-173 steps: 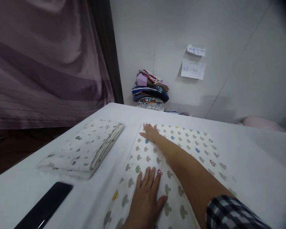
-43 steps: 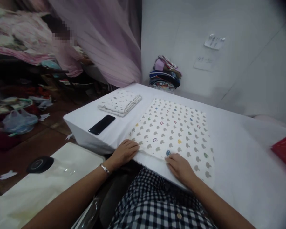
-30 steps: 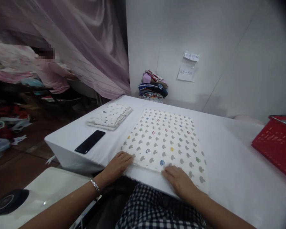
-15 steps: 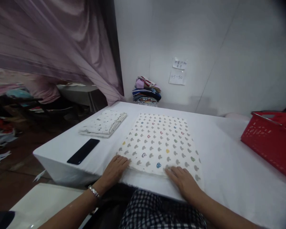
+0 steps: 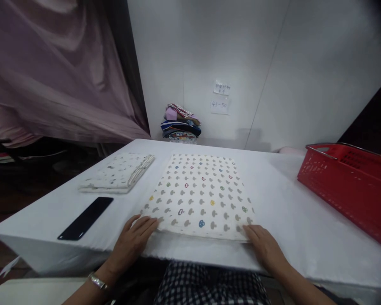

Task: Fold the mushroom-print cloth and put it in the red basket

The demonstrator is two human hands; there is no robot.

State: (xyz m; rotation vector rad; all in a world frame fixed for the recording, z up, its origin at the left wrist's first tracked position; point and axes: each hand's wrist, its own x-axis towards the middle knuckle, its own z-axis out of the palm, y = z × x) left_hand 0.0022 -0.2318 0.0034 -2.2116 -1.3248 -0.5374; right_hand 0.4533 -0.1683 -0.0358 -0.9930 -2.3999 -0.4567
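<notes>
A white cloth (image 5: 195,190) printed with grey and coloured mushrooms lies spread out, folded to a rectangle, on the white-covered table. My left hand (image 5: 135,237) rests at its near left corner, fingers stretched out and touching the fabric. At the near right corner my right hand (image 5: 265,245) lays its outstretched fingertips on the edge. Both thumbs are hidden. Left of this cloth sits a folded white printed cloth (image 5: 117,171), apart from my hands. A black phone (image 5: 85,218) lies nearer, left of my left hand.
A red plastic basket (image 5: 349,190) with metal handles stands at the right of the table (image 5: 282,199). Behind the far edge is a stack of folded fabrics (image 5: 180,123) by the wall, below paper notes (image 5: 220,99). A mauve curtain (image 5: 66,76) hangs at the left.
My right hand has slid right along the cloth's near edge to its corner. My left hand stays at the left corner. The view has turned slightly right.
</notes>
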